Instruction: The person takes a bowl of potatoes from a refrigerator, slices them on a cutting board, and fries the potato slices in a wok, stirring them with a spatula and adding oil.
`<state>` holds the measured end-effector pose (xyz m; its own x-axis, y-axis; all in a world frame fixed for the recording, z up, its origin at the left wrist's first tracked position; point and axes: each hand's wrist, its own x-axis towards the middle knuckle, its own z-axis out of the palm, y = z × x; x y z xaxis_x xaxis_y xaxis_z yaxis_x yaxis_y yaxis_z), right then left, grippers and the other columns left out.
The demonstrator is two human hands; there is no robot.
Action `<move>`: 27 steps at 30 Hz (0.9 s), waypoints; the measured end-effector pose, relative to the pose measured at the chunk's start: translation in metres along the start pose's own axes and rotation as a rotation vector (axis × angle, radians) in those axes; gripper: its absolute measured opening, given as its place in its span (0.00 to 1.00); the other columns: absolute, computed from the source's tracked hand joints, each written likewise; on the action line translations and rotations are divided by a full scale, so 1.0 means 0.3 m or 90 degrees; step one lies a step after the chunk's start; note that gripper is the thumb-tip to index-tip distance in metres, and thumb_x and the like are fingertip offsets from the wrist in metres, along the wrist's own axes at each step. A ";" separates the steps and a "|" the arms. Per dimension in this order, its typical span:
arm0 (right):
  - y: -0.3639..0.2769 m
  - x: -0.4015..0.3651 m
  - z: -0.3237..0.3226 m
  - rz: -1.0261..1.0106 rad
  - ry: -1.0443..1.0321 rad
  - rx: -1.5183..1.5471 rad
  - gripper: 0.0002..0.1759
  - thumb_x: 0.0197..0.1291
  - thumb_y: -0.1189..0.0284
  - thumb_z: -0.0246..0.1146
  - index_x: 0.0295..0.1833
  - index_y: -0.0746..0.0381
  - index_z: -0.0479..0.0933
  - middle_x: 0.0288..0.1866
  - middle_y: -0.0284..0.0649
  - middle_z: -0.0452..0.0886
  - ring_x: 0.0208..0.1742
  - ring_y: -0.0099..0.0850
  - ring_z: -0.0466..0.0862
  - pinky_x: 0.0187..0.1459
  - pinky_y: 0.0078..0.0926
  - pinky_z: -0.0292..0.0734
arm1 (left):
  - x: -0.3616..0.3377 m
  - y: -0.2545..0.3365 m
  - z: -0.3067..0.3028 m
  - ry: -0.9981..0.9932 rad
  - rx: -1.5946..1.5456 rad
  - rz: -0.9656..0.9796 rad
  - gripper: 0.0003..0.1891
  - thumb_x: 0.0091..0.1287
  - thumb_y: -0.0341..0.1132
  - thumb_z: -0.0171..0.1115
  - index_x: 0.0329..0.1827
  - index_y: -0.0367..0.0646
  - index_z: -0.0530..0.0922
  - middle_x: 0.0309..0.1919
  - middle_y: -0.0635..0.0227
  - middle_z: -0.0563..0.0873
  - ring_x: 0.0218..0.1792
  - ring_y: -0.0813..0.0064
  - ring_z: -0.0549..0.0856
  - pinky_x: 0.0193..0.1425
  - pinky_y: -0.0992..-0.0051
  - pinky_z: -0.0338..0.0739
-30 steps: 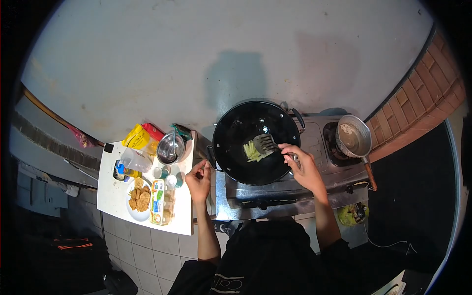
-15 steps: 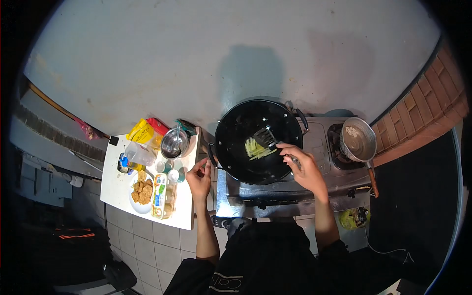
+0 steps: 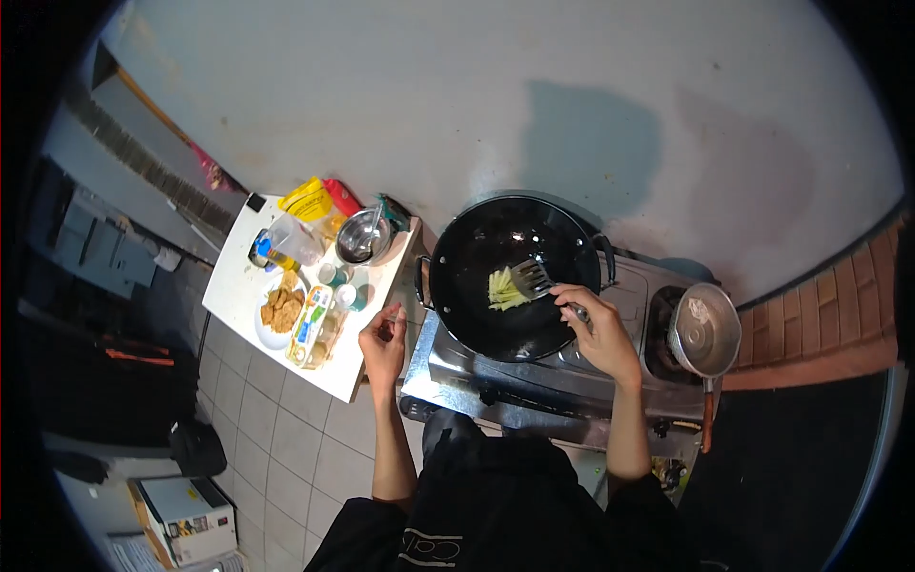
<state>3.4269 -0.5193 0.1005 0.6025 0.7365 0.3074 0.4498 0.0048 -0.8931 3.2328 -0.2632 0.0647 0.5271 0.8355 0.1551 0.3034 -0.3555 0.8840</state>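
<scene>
A black wok [image 3: 486, 324] sits on the left burner of a steel gas stove [image 3: 534, 377]. Pale yellow-green strips of food [image 3: 499, 290] lie in its middle. My right hand [image 3: 598, 327] grips the handle of a slotted metal spatula [image 3: 534, 279], whose blade rests against the strips. My left hand [image 3: 383, 341] hovers beside the wok's left rim, over the edge of a white board [image 3: 238, 276], fingers loosely curled and holding nothing that shows.
On the white board stand a steel bowl [image 3: 362, 236], a plate of fried pieces [image 3: 282, 309], an egg carton [image 3: 312, 327], a yellow packet [image 3: 307, 201] and small jars. A small saucepan [image 3: 704, 333] sits on the right burner. Tiled floor lies below left.
The view has tilted and shifted, so everything sits rotated. The spatula has pushed the strips a little within the wok. My left hand stays beside the wok's rim.
</scene>
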 end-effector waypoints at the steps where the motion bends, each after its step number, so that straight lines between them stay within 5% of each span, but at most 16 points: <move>1: -0.016 0.004 -0.013 0.007 0.022 0.000 0.09 0.62 0.85 0.57 0.48 0.68 0.73 0.52 0.44 0.81 0.40 0.32 0.83 0.42 0.26 0.78 | -0.009 0.007 -0.006 0.014 0.013 0.016 0.12 0.66 0.31 0.65 0.48 0.33 0.83 0.17 0.80 0.71 0.20 0.90 0.65 0.24 0.84 0.59; 7: -0.048 -0.020 -0.032 0.000 0.170 -0.013 0.07 0.63 0.83 0.59 0.46 0.69 0.74 0.43 0.42 0.83 0.32 0.22 0.82 0.34 0.20 0.79 | -0.004 -0.007 -0.019 0.012 0.018 0.008 0.12 0.66 0.33 0.65 0.48 0.32 0.83 0.16 0.78 0.72 0.19 0.88 0.66 0.24 0.82 0.60; 12: 0.053 -0.046 0.123 0.141 0.350 0.207 0.03 0.67 0.80 0.57 0.41 0.70 0.73 0.32 0.40 0.81 0.23 0.23 0.82 0.23 0.18 0.77 | 0.057 -0.024 -0.008 -0.052 0.004 0.026 0.13 0.66 0.33 0.66 0.48 0.33 0.83 0.16 0.78 0.72 0.19 0.89 0.66 0.23 0.82 0.60; 27: 0.054 -0.070 0.301 0.117 0.428 0.108 0.05 0.68 0.79 0.56 0.40 0.71 0.71 0.34 0.43 0.80 0.23 0.26 0.83 0.23 0.20 0.80 | 0.195 -0.120 0.062 -0.112 -0.128 0.036 0.12 0.65 0.35 0.68 0.43 0.33 0.85 0.18 0.81 0.71 0.21 0.89 0.66 0.24 0.83 0.59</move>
<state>3.3619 -0.4737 0.0499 0.9591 0.1600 0.2337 0.2259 0.0656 -0.9719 3.2674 -0.2094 0.0339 0.6741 0.7248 0.1425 0.1157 -0.2941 0.9488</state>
